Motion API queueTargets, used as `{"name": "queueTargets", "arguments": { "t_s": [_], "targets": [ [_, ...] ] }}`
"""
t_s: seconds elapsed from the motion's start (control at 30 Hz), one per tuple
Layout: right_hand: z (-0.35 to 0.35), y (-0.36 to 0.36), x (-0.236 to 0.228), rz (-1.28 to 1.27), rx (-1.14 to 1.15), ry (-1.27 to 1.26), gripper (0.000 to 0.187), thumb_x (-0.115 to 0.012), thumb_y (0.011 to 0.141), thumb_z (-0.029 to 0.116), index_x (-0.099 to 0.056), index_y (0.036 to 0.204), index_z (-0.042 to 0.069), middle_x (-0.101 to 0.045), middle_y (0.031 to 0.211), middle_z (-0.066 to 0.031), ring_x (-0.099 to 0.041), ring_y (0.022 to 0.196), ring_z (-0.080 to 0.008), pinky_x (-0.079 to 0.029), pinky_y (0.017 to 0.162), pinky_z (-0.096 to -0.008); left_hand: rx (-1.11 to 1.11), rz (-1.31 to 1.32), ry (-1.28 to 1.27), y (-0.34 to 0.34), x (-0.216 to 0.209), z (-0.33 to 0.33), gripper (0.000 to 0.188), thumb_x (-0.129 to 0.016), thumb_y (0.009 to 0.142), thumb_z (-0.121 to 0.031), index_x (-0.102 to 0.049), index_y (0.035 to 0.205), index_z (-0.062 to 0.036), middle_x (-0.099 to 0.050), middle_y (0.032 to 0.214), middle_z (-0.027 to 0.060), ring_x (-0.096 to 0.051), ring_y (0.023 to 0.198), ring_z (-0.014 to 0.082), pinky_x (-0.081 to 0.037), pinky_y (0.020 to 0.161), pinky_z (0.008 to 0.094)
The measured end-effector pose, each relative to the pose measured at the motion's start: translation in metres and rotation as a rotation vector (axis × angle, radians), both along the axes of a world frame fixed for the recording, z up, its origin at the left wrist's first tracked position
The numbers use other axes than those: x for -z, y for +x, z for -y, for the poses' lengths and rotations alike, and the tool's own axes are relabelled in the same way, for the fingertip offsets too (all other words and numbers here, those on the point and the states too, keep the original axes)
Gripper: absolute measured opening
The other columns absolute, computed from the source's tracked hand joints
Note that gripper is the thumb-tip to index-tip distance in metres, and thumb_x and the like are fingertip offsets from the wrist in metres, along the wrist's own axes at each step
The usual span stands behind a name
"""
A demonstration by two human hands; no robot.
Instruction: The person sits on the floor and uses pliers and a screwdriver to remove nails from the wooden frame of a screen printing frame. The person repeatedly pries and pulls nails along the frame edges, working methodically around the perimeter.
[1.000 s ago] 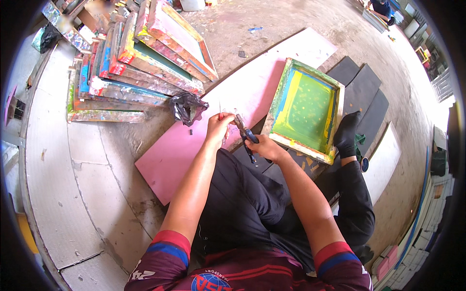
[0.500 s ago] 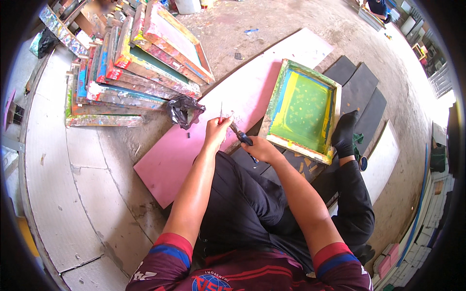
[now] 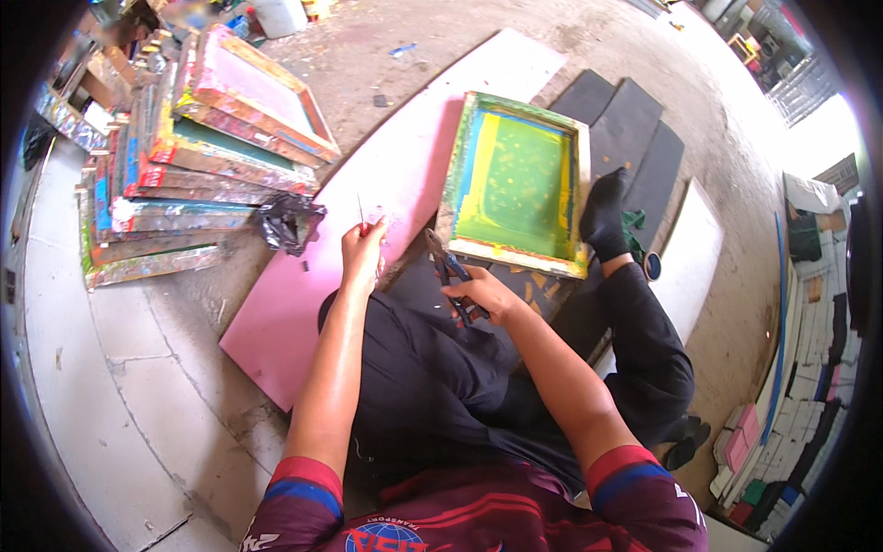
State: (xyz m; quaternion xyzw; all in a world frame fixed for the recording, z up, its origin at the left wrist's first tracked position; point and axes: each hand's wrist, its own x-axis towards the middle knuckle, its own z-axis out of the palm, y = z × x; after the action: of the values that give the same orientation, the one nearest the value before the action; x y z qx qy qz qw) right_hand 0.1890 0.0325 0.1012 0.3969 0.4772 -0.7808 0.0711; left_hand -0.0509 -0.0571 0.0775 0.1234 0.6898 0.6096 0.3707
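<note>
My left hand (image 3: 362,250), over the pink board (image 3: 276,336), is closed on a thin pointed piece (image 3: 361,210) with a red part at its base; its exact kind is too small to tell. In my right hand (image 3: 486,293) is a pair of pliers (image 3: 443,261) with dark handles, the handles spread apart and the jaws pointing up and left. The pliers are apart from the left hand. Just beyond the right hand, a screen-printing frame (image 3: 518,184) with green mesh and yellow paint rests partly on the pink board and dark panels.
Paint-stained frames (image 3: 207,179) are stacked at the left, beside a crumpled black plastic bag (image 3: 291,224). Dark flat panels (image 3: 630,120) and a white board (image 3: 676,244) lie to the right. My socked foot (image 3: 604,213) is against the screen frame, near a small round container (image 3: 652,266).
My right hand has drawn the pliers away from the left hand, and their handles have spread. The left hand still grips the thin piece. The whole view has shifted.
</note>
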Motion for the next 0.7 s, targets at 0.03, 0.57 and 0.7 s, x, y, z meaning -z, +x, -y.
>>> {"name": "queueTargets", "arguments": {
  "t_s": [0.03,0.57,0.7],
  "targets": [
    [-0.003,0.020,-0.001,-0.010,0.041,-0.026,0.048,-0.071,0.092,0.014,-0.056,0.138,0.011,-0.063,0.093,-0.0069,-0.065,0.075,-0.0183,-0.055,0.058,-0.0363,0.046,-0.022,-0.022,0.011,-0.006,-0.006,0.034,-0.075,0.094,-0.033,-0.059,0.081,-0.0062,-0.057,0.071,0.0004,-0.044,0.040,0.0064,-0.034,0.036,0.0233],
    [-0.054,0.217,-0.007,0.287,0.205,0.029,0.026,-0.063,0.101,0.016,-0.054,0.123,0.003,-0.066,0.107,-0.0092,-0.071,0.092,-0.0199,-0.063,0.063,-0.0393,0.583,-0.077,-0.186,0.170,0.043,-0.050,0.043,-0.073,0.093,-0.038,-0.058,0.070,-0.0043,-0.057,0.058,0.0049,-0.053,0.046,0.0152,-0.042,0.045,0.0355],
    [-0.074,0.217,0.001,0.382,0.079,0.078,0.028,-0.065,0.100,0.018,-0.054,0.121,0.003,-0.065,0.102,-0.0077,-0.070,0.087,-0.0178,-0.060,0.052,-0.0348,0.649,-0.323,-0.206,0.170,0.089,-0.045,0.046,-0.074,0.091,-0.040,-0.059,0.070,-0.0024,-0.060,0.060,0.0107,-0.059,0.053,0.0228,-0.047,0.053,0.0398]
  ]
}}
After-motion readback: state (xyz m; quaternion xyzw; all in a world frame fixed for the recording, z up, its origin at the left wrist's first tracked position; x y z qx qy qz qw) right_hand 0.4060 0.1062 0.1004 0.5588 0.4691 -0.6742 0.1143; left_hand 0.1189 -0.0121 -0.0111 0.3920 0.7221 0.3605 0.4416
